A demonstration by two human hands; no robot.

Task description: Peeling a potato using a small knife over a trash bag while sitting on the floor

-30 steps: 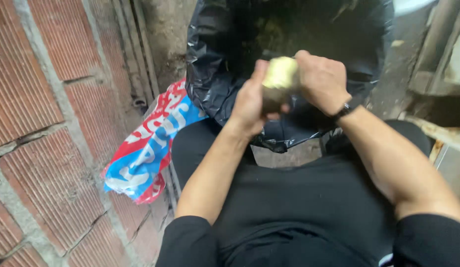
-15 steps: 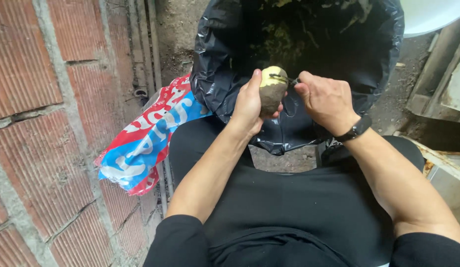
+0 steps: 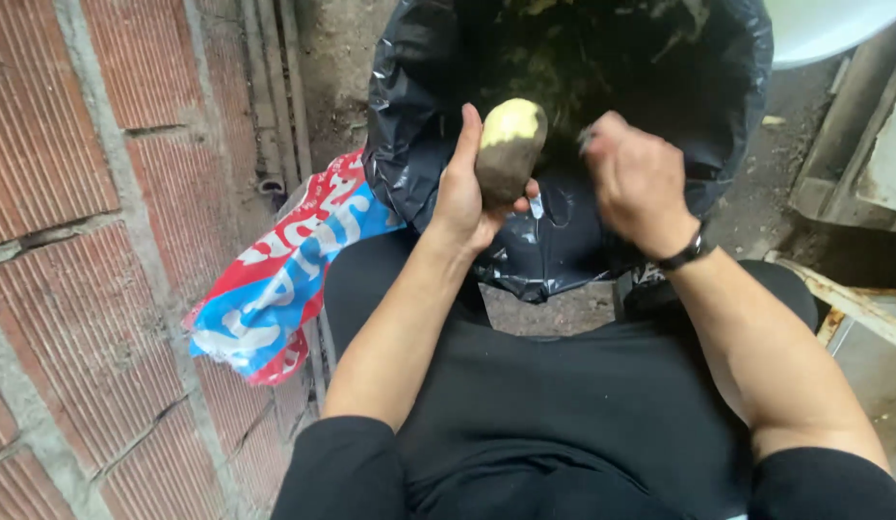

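My left hand grips a potato upright over a bin lined with a black bag. The potato's top is peeled pale yellow; its lower part still has brown skin. My right hand is beside the potato on the right, blurred, fingers curled around a small tool that I cannot make out. A black band sits on my right wrist. Peelings lie inside the bag.
A red brick wall runs along the left. A red, white and blue plastic sack lies between the wall and my left leg. A white tub rim and rusty metal parts are at the right.
My right hand has pulled away from the potato to the right. The potato's peeled top now shows more. The view has shifted slightly closer.
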